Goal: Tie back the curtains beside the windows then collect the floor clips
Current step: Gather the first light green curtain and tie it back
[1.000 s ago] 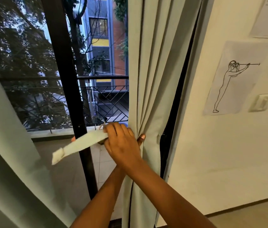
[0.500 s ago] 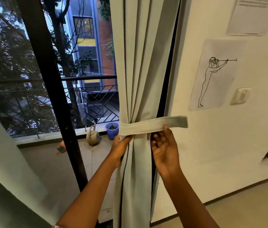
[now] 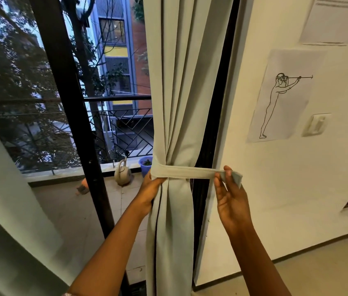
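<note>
A pale grey-green curtain hangs gathered between the black window frame and the white wall. A matching fabric tie-back is wrapped around it at waist height. My left hand grips the bunched curtain just under the band, at its left edge. My right hand pinches the band's free end and holds it stretched out to the right, toward the wall. No floor clips are in view.
A second curtain panel fills the lower left. Beyond the glass lie a balcony with a watering can, a blue pot and a railing. On the wall hang a line drawing, a paper and a switch.
The tie-back, first held out to the left of the curtain, now wraps around it. My right hand has pulled its end out to the right and tighter; my left hand stays at the curtain.
</note>
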